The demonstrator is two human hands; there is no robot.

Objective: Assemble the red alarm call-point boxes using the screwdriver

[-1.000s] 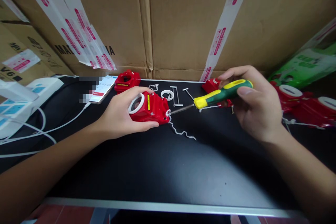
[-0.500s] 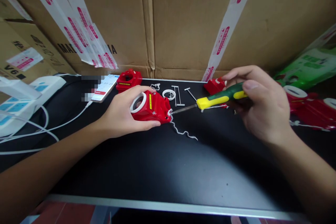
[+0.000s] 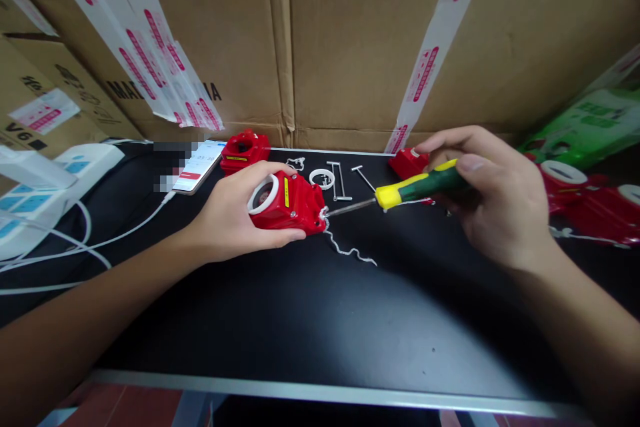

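Grip on screwdriver (image 3: 420, 188), white ring (image 3: 321, 179), phone (image 3: 196, 167) behind

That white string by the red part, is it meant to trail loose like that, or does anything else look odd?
The string squiggles loose across the black table from the end of the red part where the screwdriver tip sits. The left hand grips the part, the right hand the screwdriver. Nothing looks spilled or broken.
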